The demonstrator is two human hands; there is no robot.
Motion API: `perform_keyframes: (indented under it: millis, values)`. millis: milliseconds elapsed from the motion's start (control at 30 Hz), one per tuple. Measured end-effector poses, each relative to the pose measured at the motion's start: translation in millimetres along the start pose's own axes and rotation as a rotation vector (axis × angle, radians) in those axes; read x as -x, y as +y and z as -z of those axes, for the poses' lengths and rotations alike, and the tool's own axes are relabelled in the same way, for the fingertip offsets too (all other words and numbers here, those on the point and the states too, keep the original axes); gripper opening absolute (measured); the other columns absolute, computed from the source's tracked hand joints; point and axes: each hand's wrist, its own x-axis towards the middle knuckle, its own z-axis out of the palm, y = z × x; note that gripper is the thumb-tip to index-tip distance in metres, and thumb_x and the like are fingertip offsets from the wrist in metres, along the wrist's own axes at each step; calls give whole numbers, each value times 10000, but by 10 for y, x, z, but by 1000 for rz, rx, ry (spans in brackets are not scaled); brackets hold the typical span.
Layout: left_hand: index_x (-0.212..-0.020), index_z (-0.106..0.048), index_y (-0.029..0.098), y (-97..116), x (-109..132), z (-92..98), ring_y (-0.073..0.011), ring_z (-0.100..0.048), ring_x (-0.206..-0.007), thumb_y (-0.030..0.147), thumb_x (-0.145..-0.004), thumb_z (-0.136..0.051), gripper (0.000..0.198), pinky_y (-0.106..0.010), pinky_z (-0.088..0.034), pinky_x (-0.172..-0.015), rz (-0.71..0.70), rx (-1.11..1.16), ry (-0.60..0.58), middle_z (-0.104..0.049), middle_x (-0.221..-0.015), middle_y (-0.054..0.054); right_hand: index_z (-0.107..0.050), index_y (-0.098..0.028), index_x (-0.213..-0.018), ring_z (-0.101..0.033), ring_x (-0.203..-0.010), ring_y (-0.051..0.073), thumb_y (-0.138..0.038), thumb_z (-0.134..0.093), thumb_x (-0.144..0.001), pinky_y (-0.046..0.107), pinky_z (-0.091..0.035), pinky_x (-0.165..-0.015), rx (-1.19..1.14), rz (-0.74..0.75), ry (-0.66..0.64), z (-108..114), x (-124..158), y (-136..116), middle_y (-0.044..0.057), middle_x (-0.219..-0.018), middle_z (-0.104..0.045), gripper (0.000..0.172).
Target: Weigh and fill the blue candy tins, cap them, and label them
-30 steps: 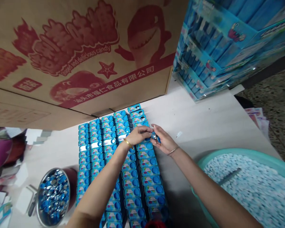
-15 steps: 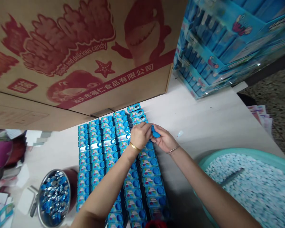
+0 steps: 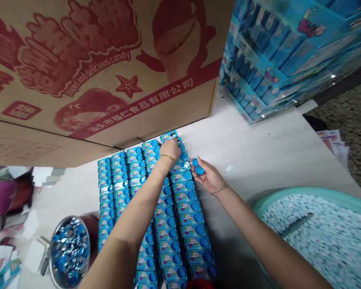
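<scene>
Rows of small blue printed tins [image 3: 190,206] stand on the table, most with a round blue cap in the top. My left hand [image 3: 170,149] is over the far end of the rightmost row, its fingers closed and pressed down at a tin's round opening; whatever lies under the fingertips is hidden. Just behind it, the farthest tin [image 3: 167,136] shows a dark open hole. Beside that row, my right hand [image 3: 209,175] holds a few round blue caps [image 3: 199,170] between thumb and fingers.
A large printed cardboard box [image 3: 174,106] stands behind the tins. Stacked blue display boxes [image 3: 267,76] are at the back right. A metal pot [image 3: 90,233] holds loose blue and silver caps. A green tub [image 3: 260,206] contains pale blue candies and a dark scoop [image 3: 297,224].
My left hand has moved away from my right hand, up and left to the far tins. The right hand stays nearly in place, its blue caps now more exposed.
</scene>
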Motion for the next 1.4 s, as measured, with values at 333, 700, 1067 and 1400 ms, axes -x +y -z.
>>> perform_keyframes:
  millis: [333,700,1067,1400]
  values:
    - [-916,-665,148,-35,-111,119,-284,-616,-983,520,-761,-579,413,-324,-457,-798,90,-169,-195,-660,-1031,-164,-625,-176,-802,-415,-417,50,-537,-697,-656,170,-196,-318,32,-38,-11,-38,-18,-33,-42,-559,-527,396]
    - [-811,-597,162,-98,499,-174,-119,-554,-770,201,-742,-591,80,-233,-451,-743,-441,683,28,-607,-815,-13,-542,-170,-674,-306,-342,23,-505,-729,-631,160,-112,-301,72,-63,-23,-146,-62,-70,-59,-475,-469,387]
    - [-801,-646,174,-159,-352,147,-194,-628,-829,267,-712,-633,130,-257,-447,-711,71,82,-6,-686,-863,-75,-639,-200,-837,-523,-579,95,-320,-730,-660,192,-354,-438,-20,37,-39,-40,-81,-104,8,-695,-633,232]
    - [-971,-664,137,-100,-365,239,-302,-613,-1005,438,-709,-666,399,-351,-461,-824,146,-150,-124,-663,-1031,-181,-679,-189,-817,-523,-576,86,-336,-742,-634,185,-358,-433,-46,36,-54,-109,-124,-107,1,-694,-635,242]
